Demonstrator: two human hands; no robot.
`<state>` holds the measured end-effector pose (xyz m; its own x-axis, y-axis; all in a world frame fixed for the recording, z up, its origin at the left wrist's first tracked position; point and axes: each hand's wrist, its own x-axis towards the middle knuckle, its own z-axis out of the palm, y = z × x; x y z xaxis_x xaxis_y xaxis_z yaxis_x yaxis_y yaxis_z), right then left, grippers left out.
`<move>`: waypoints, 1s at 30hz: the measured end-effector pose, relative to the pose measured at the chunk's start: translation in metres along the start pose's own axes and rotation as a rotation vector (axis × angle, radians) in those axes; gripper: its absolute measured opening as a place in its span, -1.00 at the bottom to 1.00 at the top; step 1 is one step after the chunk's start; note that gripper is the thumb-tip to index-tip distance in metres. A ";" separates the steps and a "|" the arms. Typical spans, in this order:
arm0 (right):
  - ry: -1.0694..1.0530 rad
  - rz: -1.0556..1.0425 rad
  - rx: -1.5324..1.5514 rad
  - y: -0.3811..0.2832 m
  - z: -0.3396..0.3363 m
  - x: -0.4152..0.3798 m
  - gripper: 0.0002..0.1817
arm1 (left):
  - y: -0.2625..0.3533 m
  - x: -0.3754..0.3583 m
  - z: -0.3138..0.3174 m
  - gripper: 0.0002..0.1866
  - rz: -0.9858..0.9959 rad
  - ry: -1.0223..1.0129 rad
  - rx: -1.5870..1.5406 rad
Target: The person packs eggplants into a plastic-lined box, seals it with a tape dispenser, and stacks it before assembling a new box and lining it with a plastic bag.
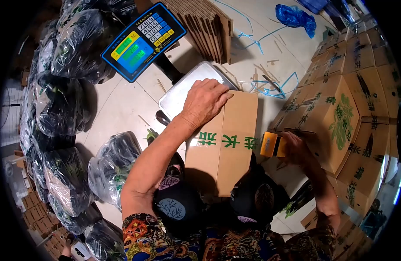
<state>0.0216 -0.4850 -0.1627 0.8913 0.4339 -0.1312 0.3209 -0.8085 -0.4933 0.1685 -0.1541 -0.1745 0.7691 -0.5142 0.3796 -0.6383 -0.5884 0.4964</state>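
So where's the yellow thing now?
In the head view, the yellow thing is right of the middle, in the person's right hand, next to the right edge of the cardboard box.

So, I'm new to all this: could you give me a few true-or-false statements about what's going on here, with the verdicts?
1. The left hand is on the carton. True.
2. The right hand is empty. False: it holds a yellow-and-black object.
3. The printing on that carton is red. False: it is green.
4. The scale display is lit. True.
5. The row of dark-filled plastic bags is on the person's right. False: it is on the person's left.
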 end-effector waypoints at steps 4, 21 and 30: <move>-0.019 -0.007 0.069 0.021 0.044 -0.004 -0.30 | -0.008 -0.034 -0.015 -0.61 -0.294 0.256 -0.311; 0.003 0.189 -0.002 -0.071 -0.027 0.001 -0.29 | -0.003 -0.091 0.062 -0.28 -1.580 -0.143 -1.790; -0.103 0.113 -0.090 -0.161 -0.018 0.126 -0.51 | -0.056 -0.100 -0.033 -0.19 -0.969 -0.201 -1.215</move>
<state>0.0879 -0.3077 -0.0842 0.8872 0.3733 -0.2711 0.2524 -0.8847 -0.3920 0.1283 -0.0491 -0.2149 0.7756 -0.3828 -0.5018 0.5608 0.0533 0.8262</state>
